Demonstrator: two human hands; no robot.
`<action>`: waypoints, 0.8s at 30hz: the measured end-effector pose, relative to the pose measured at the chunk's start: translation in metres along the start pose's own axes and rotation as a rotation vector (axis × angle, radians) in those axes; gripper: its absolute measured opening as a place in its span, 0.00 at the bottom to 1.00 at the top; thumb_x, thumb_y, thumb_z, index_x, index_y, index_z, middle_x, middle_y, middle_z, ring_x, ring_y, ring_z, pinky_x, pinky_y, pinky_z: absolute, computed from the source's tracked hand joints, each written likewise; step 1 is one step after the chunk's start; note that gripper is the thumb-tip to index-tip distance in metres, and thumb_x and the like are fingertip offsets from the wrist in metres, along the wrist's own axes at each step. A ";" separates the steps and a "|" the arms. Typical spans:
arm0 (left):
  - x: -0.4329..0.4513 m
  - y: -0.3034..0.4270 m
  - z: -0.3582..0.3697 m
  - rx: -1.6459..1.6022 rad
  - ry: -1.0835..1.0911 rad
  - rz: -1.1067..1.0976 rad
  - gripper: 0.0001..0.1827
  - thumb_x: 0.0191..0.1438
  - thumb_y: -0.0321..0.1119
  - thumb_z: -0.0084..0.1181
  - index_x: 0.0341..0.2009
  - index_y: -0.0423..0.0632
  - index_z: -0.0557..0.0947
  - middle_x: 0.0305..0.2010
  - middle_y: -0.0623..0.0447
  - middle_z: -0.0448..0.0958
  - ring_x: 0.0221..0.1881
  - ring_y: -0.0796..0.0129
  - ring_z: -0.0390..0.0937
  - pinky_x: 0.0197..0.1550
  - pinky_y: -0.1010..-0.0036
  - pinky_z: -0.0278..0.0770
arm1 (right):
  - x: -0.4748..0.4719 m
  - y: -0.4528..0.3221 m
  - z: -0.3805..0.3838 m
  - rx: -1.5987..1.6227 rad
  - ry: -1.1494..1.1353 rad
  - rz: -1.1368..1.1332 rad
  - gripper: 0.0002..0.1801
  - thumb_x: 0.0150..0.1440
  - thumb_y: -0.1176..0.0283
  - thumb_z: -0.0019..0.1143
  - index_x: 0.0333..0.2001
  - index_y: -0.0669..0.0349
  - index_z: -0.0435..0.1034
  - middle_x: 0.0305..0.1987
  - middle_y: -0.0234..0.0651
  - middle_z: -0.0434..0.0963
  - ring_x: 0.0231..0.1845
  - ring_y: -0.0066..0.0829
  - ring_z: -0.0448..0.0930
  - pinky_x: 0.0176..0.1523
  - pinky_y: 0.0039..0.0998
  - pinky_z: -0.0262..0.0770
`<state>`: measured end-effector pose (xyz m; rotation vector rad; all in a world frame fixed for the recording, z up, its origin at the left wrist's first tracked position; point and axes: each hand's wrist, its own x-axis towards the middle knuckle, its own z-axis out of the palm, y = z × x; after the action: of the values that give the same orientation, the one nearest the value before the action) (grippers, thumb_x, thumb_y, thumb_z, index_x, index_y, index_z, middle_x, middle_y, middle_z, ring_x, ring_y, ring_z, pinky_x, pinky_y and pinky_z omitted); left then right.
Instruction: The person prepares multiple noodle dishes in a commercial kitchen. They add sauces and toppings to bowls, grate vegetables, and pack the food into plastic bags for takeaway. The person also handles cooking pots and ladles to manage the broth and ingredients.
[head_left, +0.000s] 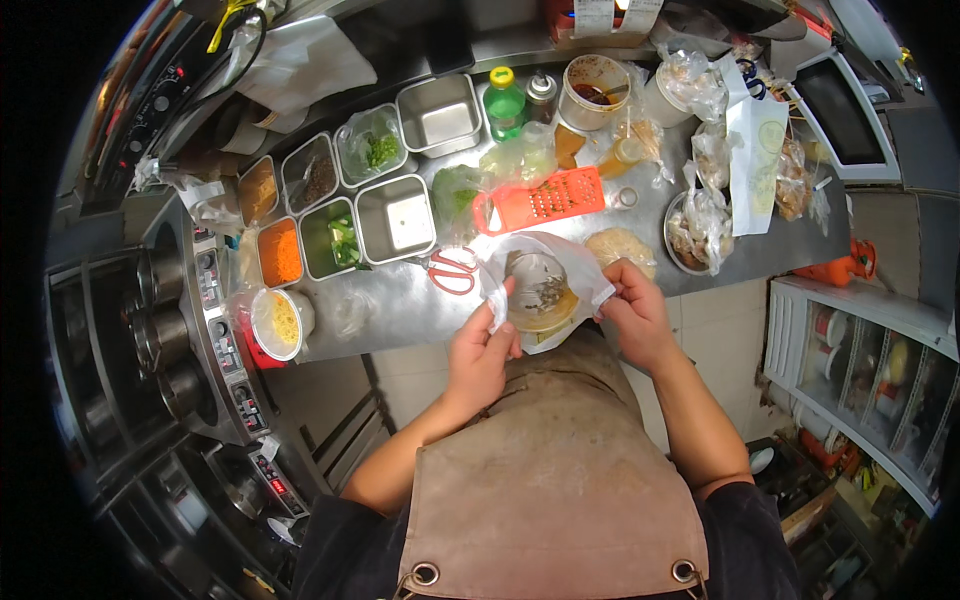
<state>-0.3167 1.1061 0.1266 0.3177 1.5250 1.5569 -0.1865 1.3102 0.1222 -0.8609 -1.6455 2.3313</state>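
Note:
A white plastic bag (586, 262) is stretched by its rim between my two hands, close to the apron and the table's front edge. My left hand (486, 349) pinches the bag's left side. On the other side, my right hand (637, 315) grips the right edge. Down inside the bag sits a round clear container (541, 289) with dark bits visible in it; its contents are hard to make out. Red-handled scissors (452, 271) lie left of the bag. Behind it rests an orange-red grater (544, 201), and a bagged pale round mass (621, 251) lies near my right hand.
Metal pans stand left, holding shredded carrot (285, 255), cut greens (344, 241) and other ingredients. A tub of yellow noodles (285, 319) is at the left edge. A green bottle (504, 103) and a sauce bucket (595, 94) stand behind. Bagged food (699, 229) sits right.

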 end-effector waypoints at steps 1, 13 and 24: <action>-0.003 0.007 0.001 -0.008 0.003 0.011 0.27 0.67 0.24 0.43 0.71 0.40 0.66 0.28 0.61 0.70 0.30 0.80 0.67 0.36 0.81 0.67 | -0.002 -0.009 -0.001 -0.002 -0.005 0.000 0.05 0.59 0.81 0.46 0.40 0.65 0.67 0.34 0.31 0.76 0.33 0.18 0.74 0.40 0.22 0.71; -0.017 0.020 -0.026 0.006 0.098 0.018 0.26 0.66 0.24 0.45 0.68 0.38 0.68 0.27 0.60 0.69 0.30 0.79 0.67 0.35 0.81 0.65 | 0.045 0.093 -0.106 -1.471 0.143 -0.229 0.13 0.54 0.75 0.53 0.45 0.58 0.73 0.35 0.46 0.80 0.39 0.50 0.81 0.45 0.49 0.76; -0.029 0.005 -0.042 -0.065 0.139 0.005 0.28 0.64 0.26 0.48 0.69 0.38 0.68 0.28 0.60 0.70 0.29 0.77 0.68 0.37 0.81 0.66 | -0.039 -0.093 -0.037 -0.277 0.143 -0.023 0.02 0.53 0.76 0.54 0.32 0.62 0.70 0.29 0.26 0.77 0.30 0.19 0.74 0.31 0.26 0.69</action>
<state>-0.3331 1.0580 0.1335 0.1794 1.5768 1.6581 -0.1524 1.3581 0.2124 -1.0258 -1.9313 2.0034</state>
